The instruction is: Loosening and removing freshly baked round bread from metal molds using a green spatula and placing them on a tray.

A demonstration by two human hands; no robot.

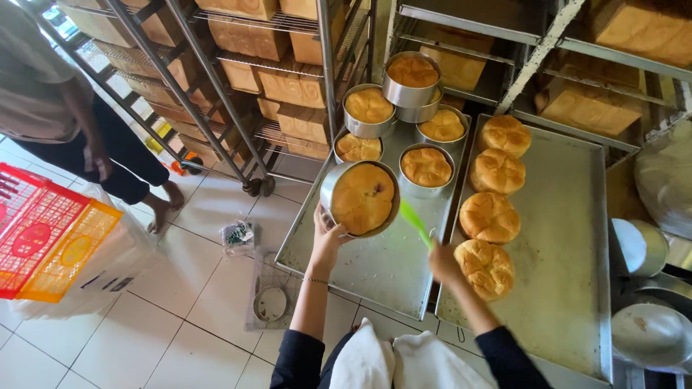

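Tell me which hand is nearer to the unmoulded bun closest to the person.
Right. The right hand, holding a green tool, is just left of that bun, nearly touching. The left hand is farther left, holding a tilted round tin.

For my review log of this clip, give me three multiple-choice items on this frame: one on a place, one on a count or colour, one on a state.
1. Where do the unmoulded round loaves lie?
A. on the right tray
B. on the floor
C. in the crate

2. What colour is the tool in the right hand?
A. red
B. green
C. black

3. How is the round tin in the left hand held?
A. flat on the tray
B. upside down
C. tilted, bread showing

Answers: 1 A, four loaves line that tray's left side. 2 B, a light green blade shows. 3 C, the tin's open face tips toward the camera.
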